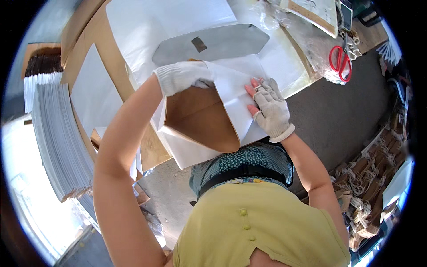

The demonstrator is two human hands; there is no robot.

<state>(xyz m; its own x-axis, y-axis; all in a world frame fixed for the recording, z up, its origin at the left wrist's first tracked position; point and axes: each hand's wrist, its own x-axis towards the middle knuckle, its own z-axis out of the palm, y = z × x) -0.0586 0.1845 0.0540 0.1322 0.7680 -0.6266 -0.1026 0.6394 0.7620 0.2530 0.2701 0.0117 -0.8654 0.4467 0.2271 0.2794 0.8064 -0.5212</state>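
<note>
One white paper bag (200,118), brown inside, centre of frame, mouth gaping. Hands apart: my left hand (184,77) curls at its upper edge, hold unclear, seemingly keeping it open; my right hand (269,107) lies flat, apparently steadying white paper. Upper-right sheet (313,10): marks, unreadable.

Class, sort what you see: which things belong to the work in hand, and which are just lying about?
Belonging to the job:
- brown-lined white paper
- left hand, at its brown opening
- right hand, resting on its white side
- probably the grey cut-cornered plate just beyond

Apparently just lying about:
- red-handled scissors
- crinkled clear plastic
- stacked sheets at left
</note>
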